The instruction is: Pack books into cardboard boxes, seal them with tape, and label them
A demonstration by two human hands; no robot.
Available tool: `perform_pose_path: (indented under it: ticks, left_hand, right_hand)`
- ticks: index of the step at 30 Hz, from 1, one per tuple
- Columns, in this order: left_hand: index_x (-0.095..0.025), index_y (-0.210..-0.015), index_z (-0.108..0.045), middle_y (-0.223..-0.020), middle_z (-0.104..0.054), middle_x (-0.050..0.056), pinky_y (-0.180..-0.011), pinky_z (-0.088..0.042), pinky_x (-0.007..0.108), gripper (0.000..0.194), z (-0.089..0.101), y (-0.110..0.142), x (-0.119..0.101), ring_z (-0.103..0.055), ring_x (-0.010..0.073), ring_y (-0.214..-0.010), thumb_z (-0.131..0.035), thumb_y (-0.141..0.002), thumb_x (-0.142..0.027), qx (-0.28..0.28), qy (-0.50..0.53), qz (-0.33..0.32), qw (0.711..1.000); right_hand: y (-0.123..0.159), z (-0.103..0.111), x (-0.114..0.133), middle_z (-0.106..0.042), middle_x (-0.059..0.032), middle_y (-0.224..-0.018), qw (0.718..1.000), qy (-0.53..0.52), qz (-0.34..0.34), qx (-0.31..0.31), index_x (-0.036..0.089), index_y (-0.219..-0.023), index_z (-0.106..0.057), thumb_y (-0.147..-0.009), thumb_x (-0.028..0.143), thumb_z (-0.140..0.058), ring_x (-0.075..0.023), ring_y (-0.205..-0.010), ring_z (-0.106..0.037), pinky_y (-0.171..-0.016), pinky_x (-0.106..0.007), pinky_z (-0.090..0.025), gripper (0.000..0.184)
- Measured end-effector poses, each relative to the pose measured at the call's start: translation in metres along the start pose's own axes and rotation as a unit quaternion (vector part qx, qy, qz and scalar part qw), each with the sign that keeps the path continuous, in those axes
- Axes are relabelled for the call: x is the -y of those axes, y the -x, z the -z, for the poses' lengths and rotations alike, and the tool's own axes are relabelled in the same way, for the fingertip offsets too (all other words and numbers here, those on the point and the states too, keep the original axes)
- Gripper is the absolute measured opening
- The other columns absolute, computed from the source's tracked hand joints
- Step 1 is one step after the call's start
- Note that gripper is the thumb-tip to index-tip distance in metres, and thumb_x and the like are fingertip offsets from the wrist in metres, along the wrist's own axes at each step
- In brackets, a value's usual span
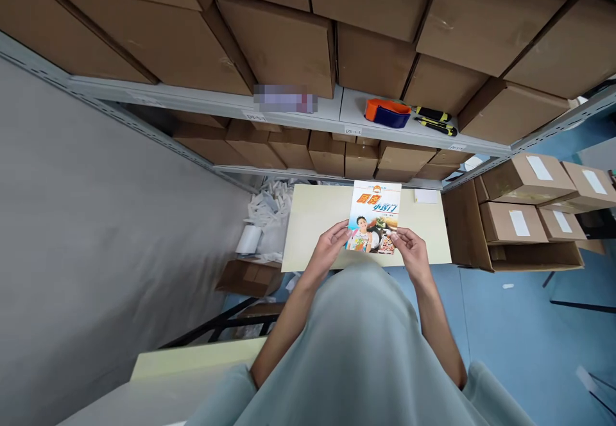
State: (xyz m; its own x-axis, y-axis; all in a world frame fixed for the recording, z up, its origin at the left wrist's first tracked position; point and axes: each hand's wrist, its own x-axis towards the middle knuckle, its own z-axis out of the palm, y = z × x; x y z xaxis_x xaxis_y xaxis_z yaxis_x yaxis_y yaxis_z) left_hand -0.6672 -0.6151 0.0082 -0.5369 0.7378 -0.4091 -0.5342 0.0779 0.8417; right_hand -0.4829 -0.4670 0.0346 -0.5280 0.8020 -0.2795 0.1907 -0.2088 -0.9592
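Observation:
A thin cooking book [374,211] with a white, orange and blue cover is held upright facing me, over the pale yellow table [315,221]. Its cover shows a person and dishes of food. My left hand [332,241] grips the lower left edge, thumb on the front. At the lower right edge, my right hand [410,247] pinches the book between thumb and fingers. Part of the fingers of both hands is hidden behind the book. A small white paper slip [426,196] lies at the table's far right corner.
Metal shelving [308,120] full of cardboard boxes [283,47] rises beyond the table. A tape dispenser [387,113] and yellow-black cutters [436,121] lie on its ledge. Labelled cartons [513,224] are stacked at right. White packing scraps [272,211] heap at left, beside the grey wall [120,221].

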Motion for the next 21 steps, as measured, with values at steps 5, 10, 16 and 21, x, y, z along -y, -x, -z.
perform_pose_path:
  ticks: [5,10,16,21]
  left_hand:
    - [-0.018,-0.12,-0.079,-0.112,-0.084,0.014,-0.095,-0.062,0.038,0.07,0.024,-0.013,0.002,-0.079,0.0306,-0.11,-0.097,-0.069,-0.061,0.005,0.022,0.028,0.999]
    - [-0.02,-0.111,-0.07,-0.101,-0.085,0.01,-0.078,-0.061,0.031,0.06,0.029,-0.017,-0.008,-0.081,0.0258,-0.092,-0.094,-0.074,-0.06,0.012,0.036,0.03,0.999]
    - [-0.019,-0.104,-0.066,-0.097,-0.085,0.011,-0.084,-0.063,0.037,0.062,0.015,-0.023,-0.014,-0.081,0.0274,-0.092,-0.095,-0.07,-0.062,-0.021,0.045,-0.032,0.998]
    - [-0.019,-0.103,-0.073,-0.106,-0.085,0.013,-0.097,-0.063,0.046,0.054,-0.01,-0.019,-0.013,-0.082,0.0302,-0.101,-0.096,-0.071,-0.057,-0.057,-0.013,-0.095,0.994]
  right_hand:
    - [-0.001,-0.023,-0.006,-0.084,-0.0093,-0.103,1.0,0.008,-0.011,-0.009,0.021,-0.103,-0.077,-0.076,0.069,-0.089,-0.0261,-0.097,-0.078,-0.089,-0.04,-0.064,0.055]
    - [-0.017,-0.032,-0.01,-0.084,-0.01,-0.103,1.0,0.009,-0.023,0.007,0.021,-0.103,-0.079,-0.073,0.072,-0.089,-0.0273,-0.097,-0.078,-0.088,-0.041,-0.065,0.06]
    - [-0.039,-0.036,-0.002,-0.081,-0.0157,-0.121,0.992,0.113,0.045,-0.034,0.021,-0.113,-0.079,-0.079,0.069,-0.082,-0.0296,-0.107,-0.077,-0.093,-0.045,-0.064,0.059]
    - [-0.028,-0.059,0.013,-0.078,-0.0145,-0.134,0.989,0.11,0.083,0.046,0.024,-0.13,-0.075,-0.093,0.061,-0.073,-0.0293,-0.116,-0.077,-0.094,-0.043,-0.064,0.053]
